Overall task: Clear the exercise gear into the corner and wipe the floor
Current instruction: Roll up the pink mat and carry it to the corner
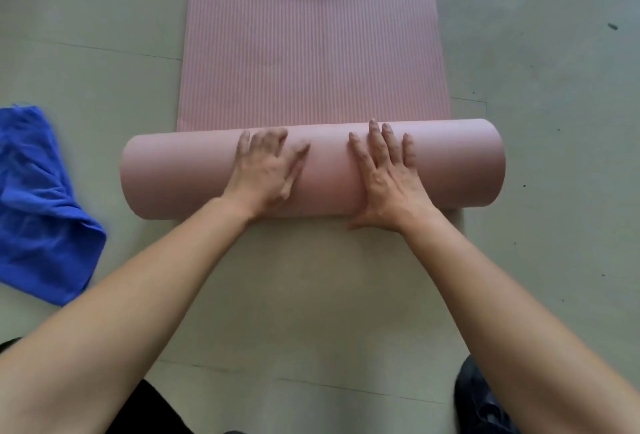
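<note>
A pink exercise mat (311, 45) lies on the pale tiled floor, its near end wound into a thick roll (180, 177) that runs left to right. My left hand (268, 170) presses flat on the roll left of centre, fingers spread. My right hand (388, 174) rests flat on it right of centre, its thumb down at the roll's near side. Neither hand grips anything. The flat ribbed part of the mat stretches away from me to the top of the view. A crumpled blue cloth (38, 212) lies on the floor at the left, apart from the mat.
Grey-green floor tiles (554, 122) with thin joints surround the mat on both sides. A small dark speck (612, 26) sits on the floor at the far right. My dark-clothed knees show at the bottom edge, with a dark shoe (481, 402) at the lower right.
</note>
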A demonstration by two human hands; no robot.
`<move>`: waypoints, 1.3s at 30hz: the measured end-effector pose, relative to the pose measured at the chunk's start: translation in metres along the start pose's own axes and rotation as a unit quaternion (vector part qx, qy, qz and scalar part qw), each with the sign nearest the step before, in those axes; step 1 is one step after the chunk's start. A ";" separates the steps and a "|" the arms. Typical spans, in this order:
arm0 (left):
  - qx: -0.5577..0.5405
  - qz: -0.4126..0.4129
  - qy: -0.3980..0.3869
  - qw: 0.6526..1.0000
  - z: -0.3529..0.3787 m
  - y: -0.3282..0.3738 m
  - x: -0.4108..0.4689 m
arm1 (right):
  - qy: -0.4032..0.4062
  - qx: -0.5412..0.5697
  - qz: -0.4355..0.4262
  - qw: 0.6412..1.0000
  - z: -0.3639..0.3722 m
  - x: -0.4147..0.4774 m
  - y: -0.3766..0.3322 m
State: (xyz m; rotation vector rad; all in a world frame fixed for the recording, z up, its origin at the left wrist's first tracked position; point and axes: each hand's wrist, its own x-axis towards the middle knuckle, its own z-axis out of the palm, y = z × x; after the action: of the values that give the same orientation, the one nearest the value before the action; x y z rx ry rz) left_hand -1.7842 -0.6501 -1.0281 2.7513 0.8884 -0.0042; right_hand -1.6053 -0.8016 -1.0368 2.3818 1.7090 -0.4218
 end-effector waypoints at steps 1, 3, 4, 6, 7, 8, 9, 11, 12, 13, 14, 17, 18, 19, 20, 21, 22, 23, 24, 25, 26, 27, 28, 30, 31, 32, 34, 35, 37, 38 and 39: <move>0.031 0.008 -0.033 0.999 0.004 0.003 -0.005 | -0.001 -0.003 0.005 1.000 -0.001 0.004 0.001; 0.114 -0.003 -0.119 0.986 0.009 0.004 -0.009 | 0.003 0.003 0.010 1.000 -0.002 0.011 0.001; 0.150 -0.009 -0.137 0.979 0.011 0.004 -0.008 | 0.002 0.008 0.009 1.000 -0.004 0.014 0.001; 0.174 -0.025 -0.143 0.974 0.010 0.007 -0.007 | -0.005 0.024 0.001 1.000 -0.011 0.015 0.005; 0.164 -0.032 -0.138 0.976 0.008 0.009 -0.004 | -0.003 0.032 -0.004 0.999 -0.015 0.016 0.008; 0.153 -0.032 -0.135 0.978 0.005 0.010 -0.002 | 0.003 0.035 -0.008 0.999 -0.017 0.015 0.009; 0.142 -0.029 -0.133 0.981 0.002 0.010 0.001 | 0.014 0.034 -0.009 0.999 -0.019 0.013 0.010; 0.121 -0.017 -0.134 0.983 -0.008 0.010 0.007 | 0.049 0.029 -0.009 0.998 -0.017 0.003 0.007; 0.111 -0.009 -0.142 0.984 -0.014 0.009 0.010 | 0.075 0.028 -0.012 0.997 -0.015 -0.004 0.005; 0.094 -0.001 -0.159 0.983 -0.022 0.007 0.013 | 0.098 0.030 -0.016 0.995 -0.013 -0.010 0.003; 0.072 0.002 -0.191 0.979 -0.030 0.006 0.016 | 0.108 0.034 -0.021 0.993 -0.013 -0.015 0.001; 0.002 -0.015 -0.309 0.951 -0.044 -0.002 0.021 | 0.029 0.044 -0.036 0.998 -0.030 -0.018 -0.002; -0.014 -0.021 -0.329 0.944 -0.046 -0.003 0.021 | -0.007 0.045 -0.046 0.998 -0.037 -0.016 -0.001; -0.018 -0.018 -0.336 0.942 -0.045 -0.003 0.020 | -0.036 0.055 -0.053 0.996 -0.042 -0.013 0.000; -0.009 -0.010 -0.332 0.943 -0.043 -0.003 0.018 | -0.057 0.073 -0.057 0.994 -0.045 -0.009 0.002; 0.005 -0.001 -0.317 0.948 -0.041 -0.001 0.013 | -0.066 0.093 -0.054 0.992 -0.047 -0.004 0.005; 0.021 0.002 -0.299 0.954 -0.038 0.001 0.006 | -0.064 0.105 -0.050 0.991 -0.049 0.001 0.008; 0.039 0.003 -0.279 0.959 -0.037 0.005 -0.001 | -0.054 0.105 -0.042 0.992 -0.049 0.007 0.011; 0.064 0.004 -0.259 0.964 -0.034 0.008 -0.009 | -0.038 0.097 -0.028 0.994 -0.049 0.013 0.013; 0.101 0.006 -0.238 0.966 -0.028 0.011 -0.015 | -0.014 0.092 -0.006 0.996 -0.048 0.018 0.015; 0.142 0.004 -0.219 0.965 -0.021 0.012 -0.020 | 0.025 0.098 0.020 0.995 -0.046 0.022 0.017; 0.175 -0.005 -0.199 0.964 -0.014 0.014 -0.023 | 0.079 0.114 0.042 0.989 -0.043 0.024 0.017; 0.192 -0.021 -0.180 0.965 -0.008 0.014 -0.021 | 0.135 0.133 0.054 0.980 -0.038 0.024 0.017; 0.196 -0.050 -0.154 0.967 0.002 0.015 -0.013 | 0.202 0.143 0.045 0.968 -0.030 0.019 0.015; 0.193 -0.056 -0.148 0.968 0.005 0.016 -0.007 | 0.199 0.134 0.037 0.970 -0.025 0.015 0.014; 0.188 -0.059 -0.143 0.970 0.005 0.018 -0.001 | 0.175 0.123 0.031 0.976 -0.021 0.011 0.012; 0.167 -0.055 -0.136 0.975 -0.001 0.016 0.012 | 0.114 0.095 0.016 0.989 -0.014 0.003 0.011; 0.149 -0.051 -0.137 0.978 -0.007 0.013 0.019 | 0.096 0.073 0.002 0.993 -0.012 -0.001 0.011; 0.096 -0.039 -0.174 0.979 -0.025 0.003 0.032 | 0.090 0.034 -0.017 0.995 -0.010 -0.006 0.010; 0.060 -0.035 -0.212 0.975 -0.035 -0.002 0.037 | 0.090 0.029 -0.017 0.995 -0.012 -0.007 0.009; 0.020 -0.034 -0.257 0.965 -0.044 -0.007 0.040 | 0.079 0.032 -0.015 0.996 -0.017 -0.006 0.008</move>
State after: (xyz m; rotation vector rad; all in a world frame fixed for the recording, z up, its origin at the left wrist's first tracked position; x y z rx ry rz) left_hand -1.7591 -0.6113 -0.9901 2.5530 0.8312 -0.7203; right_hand -1.5975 -0.8047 -1.0185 2.4981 1.8255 -0.3046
